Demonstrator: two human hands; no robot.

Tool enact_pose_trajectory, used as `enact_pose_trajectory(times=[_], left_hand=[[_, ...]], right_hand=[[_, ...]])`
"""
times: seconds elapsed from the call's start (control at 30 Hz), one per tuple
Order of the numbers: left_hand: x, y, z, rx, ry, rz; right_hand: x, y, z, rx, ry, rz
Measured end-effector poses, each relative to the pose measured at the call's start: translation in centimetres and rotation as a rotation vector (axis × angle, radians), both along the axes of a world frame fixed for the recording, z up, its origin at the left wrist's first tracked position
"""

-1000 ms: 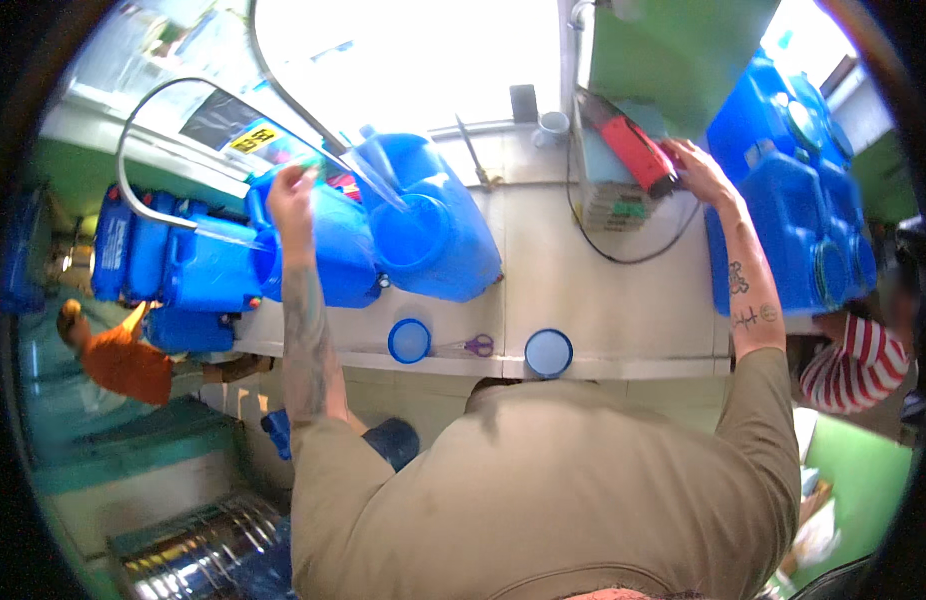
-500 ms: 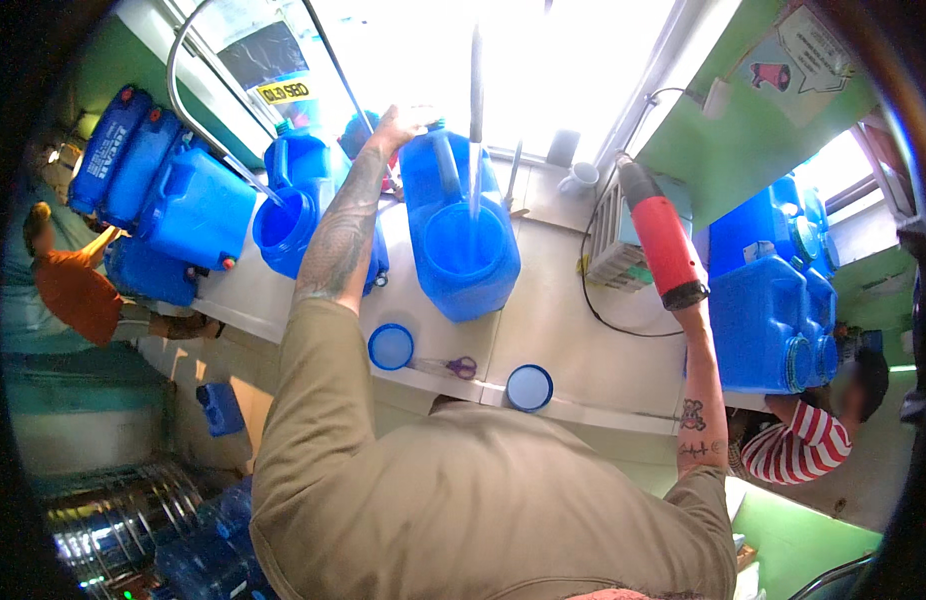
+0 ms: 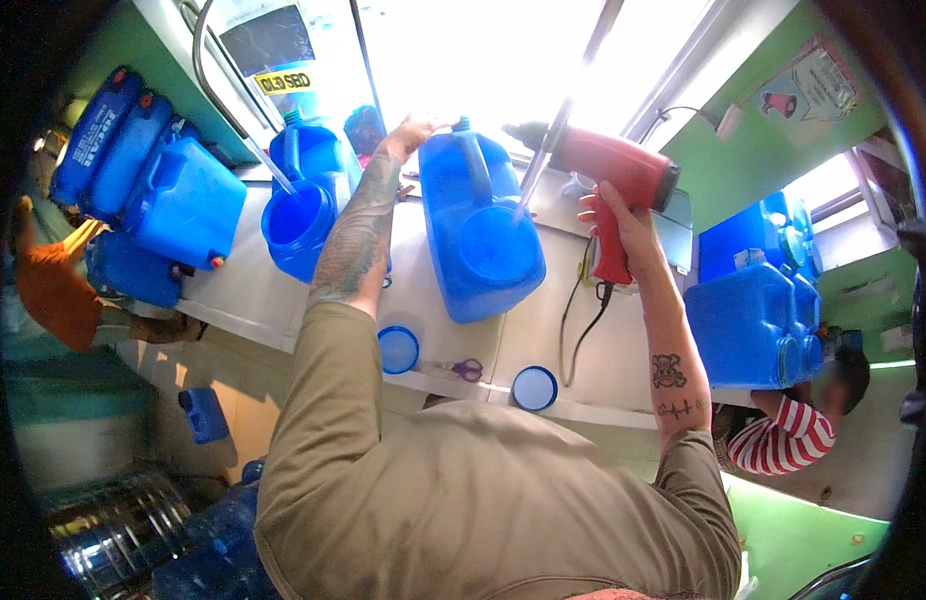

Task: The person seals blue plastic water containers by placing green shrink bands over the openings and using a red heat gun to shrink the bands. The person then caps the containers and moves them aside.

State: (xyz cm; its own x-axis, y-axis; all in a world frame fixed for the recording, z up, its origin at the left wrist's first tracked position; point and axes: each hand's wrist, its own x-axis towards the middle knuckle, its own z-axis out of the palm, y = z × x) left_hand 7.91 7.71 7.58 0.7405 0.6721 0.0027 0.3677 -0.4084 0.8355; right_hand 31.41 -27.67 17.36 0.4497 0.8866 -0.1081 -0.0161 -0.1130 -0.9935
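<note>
A red heat gun (image 3: 613, 165) is gripped at its handle by my right hand (image 3: 626, 225). Its dark nozzle points left above the far side of a blue water jug (image 3: 468, 285), and a black cord hangs from the handle. My left hand (image 3: 413, 135) reaches to the jug's far top end, near a small capped spout (image 3: 461, 124); glare washes out its fingers. A clear tube (image 3: 533, 175) slants into the jug's wide round mouth, where water looks stirred. Left of my forearm, a second blue jug (image 3: 308, 250) has another tube (image 3: 279, 175) in its mouth.
Two round blue lids (image 3: 398, 350) (image 3: 534, 388) and purple-handled scissors (image 3: 465, 370) lie near the counter's front edge. More blue jugs stand left (image 3: 188, 205) and right (image 3: 738, 325). A person in orange (image 3: 58, 295) is at left, another in red-and-white stripes (image 3: 783, 438) at right.
My right hand has brought the heat gun leftward, and its side and handle now show. The tube in the middle jug has tilted, its upper end leaning right.
</note>
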Motion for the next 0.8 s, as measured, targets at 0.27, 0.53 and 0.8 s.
enact_pose_trajectory(times=[0.27, 0.53, 0.8], left_hand=[[0.2, -2.4, 1.5, -0.095, -0.287, 0.054], [0.8, -0.7, 0.6, -0.267, -0.505, 0.238], [-1.9, 3.9, -1.5, -0.06, 0.088, 0.379]], right_hand=[[-2.0, 2.3, 0.4, -0.021, -0.028, 0.023], [-1.2, 1.7, 0.4, -0.009, -0.029, 0.023], [-0.1, 0.5, 0.7, 0.005, -0.034, 0.026]])
